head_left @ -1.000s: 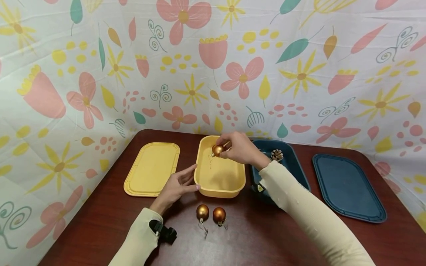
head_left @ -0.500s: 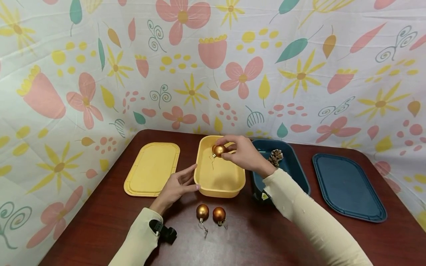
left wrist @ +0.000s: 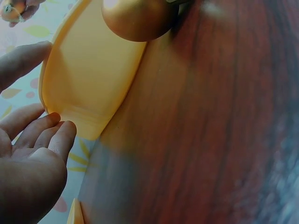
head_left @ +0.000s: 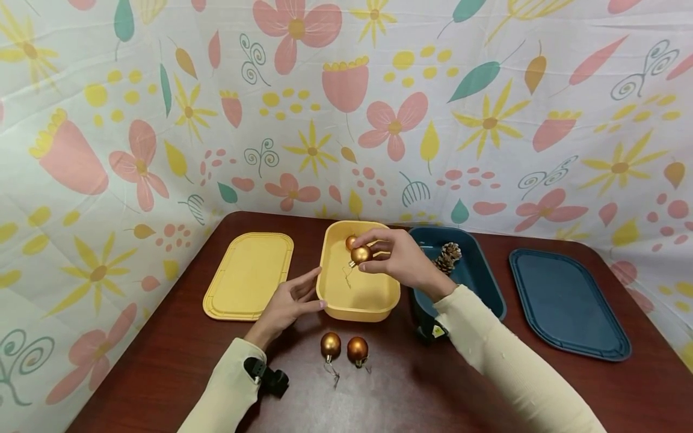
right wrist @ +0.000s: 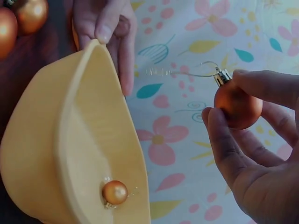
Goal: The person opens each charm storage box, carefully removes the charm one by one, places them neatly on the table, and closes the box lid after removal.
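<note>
My right hand (head_left: 408, 258) pinches a copper-coloured Christmas ball (head_left: 361, 255) between thumb and fingers over the yellow container (head_left: 357, 314). A wire hook (right wrist: 187, 73) dangles from the ball's metal cap in the right wrist view. Inside the container, near its far end, lies another small ball (right wrist: 115, 192). Along the container's left side rests my left hand (head_left: 287, 308), thumb at the near corner and the other fingers stretched along the outer wall (left wrist: 46, 77). Two more balls, a golden one (head_left: 331, 345) and a darker copper one (head_left: 358, 350), lie on the table in front, hooks toward me.
Right of the yellow container stands a dark blue container (head_left: 489, 288) holding pine cones (head_left: 448, 257). A yellow lid (head_left: 250, 273) lies at left and a blue lid (head_left: 568, 304) at right on the brown table (head_left: 433, 397). A flowered cloth (head_left: 325, 120) hangs behind.
My right hand has drawn the held ball slightly toward me and right, bringing the ball inside the container into view. The left hand keeps its place.
</note>
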`<action>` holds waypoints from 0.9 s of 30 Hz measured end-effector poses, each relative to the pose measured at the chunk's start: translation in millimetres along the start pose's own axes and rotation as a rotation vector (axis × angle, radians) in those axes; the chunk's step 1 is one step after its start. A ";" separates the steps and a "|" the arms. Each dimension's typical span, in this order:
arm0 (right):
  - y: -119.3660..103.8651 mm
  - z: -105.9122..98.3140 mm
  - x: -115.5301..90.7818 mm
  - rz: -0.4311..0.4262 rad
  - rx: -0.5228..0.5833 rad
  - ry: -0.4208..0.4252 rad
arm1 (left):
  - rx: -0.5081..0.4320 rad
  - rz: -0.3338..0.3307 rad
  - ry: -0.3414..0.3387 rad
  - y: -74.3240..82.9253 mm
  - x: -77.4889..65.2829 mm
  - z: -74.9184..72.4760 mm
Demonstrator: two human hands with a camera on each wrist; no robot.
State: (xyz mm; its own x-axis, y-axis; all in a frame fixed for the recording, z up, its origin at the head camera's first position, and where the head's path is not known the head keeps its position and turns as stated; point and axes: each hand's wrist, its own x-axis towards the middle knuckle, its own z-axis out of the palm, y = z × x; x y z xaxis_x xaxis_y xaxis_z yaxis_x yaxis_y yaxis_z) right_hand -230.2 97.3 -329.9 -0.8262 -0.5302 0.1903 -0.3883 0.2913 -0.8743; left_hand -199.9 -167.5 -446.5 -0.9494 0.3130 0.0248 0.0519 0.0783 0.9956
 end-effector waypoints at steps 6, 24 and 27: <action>1.3 2.3 -5.9 -0.030 0.027 -0.016 | -0.007 0.003 0.008 -0.3 0.1 0.3; 10.1 8.5 -28.0 -0.067 0.079 -0.069 | 0.003 0.000 -0.004 -0.7 0.0 -0.2; 11.6 9.6 -31.5 -0.071 0.080 -0.075 | -0.001 -0.004 -0.004 -0.8 0.1 0.0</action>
State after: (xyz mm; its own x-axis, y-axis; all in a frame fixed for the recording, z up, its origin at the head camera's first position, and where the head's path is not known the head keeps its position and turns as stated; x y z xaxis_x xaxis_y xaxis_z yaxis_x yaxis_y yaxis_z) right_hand -204.7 109.7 -350.3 -0.7637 -0.6062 0.2222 -0.4086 0.1874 -0.8933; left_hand -200.0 -167.5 -447.4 -0.9485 0.3161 0.0207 0.0481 0.0789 0.9957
